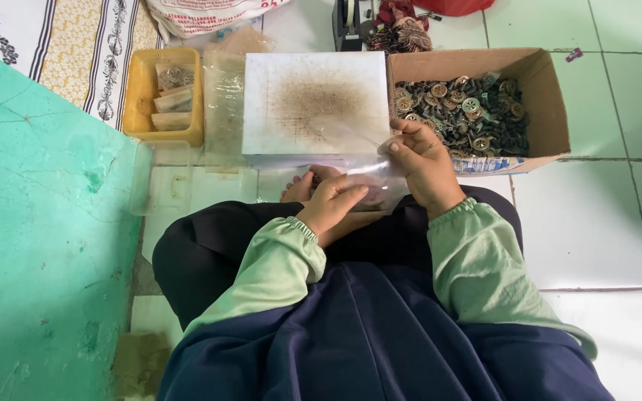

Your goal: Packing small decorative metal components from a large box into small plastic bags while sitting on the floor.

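hands close in over our lap: left hand [334, 202] pinches the near edge of a clear plastic bag [369, 172], fingers closed on it, and right hand [421, 160] grips the far edge, closed too. we reckon the thin film could slip or tear if the two pulls go uneven, and anything inside would scatter across the tiles. just beyond the hands sits a white block [313, 104] with a brown-stained top. right of the right hand, a cardboard box [544, 96] of small metal parts; left of the left hand, a yellow tray [143, 96] of packets. pale tiled floor [603, 223] beyond, green surface [39, 223] far left.
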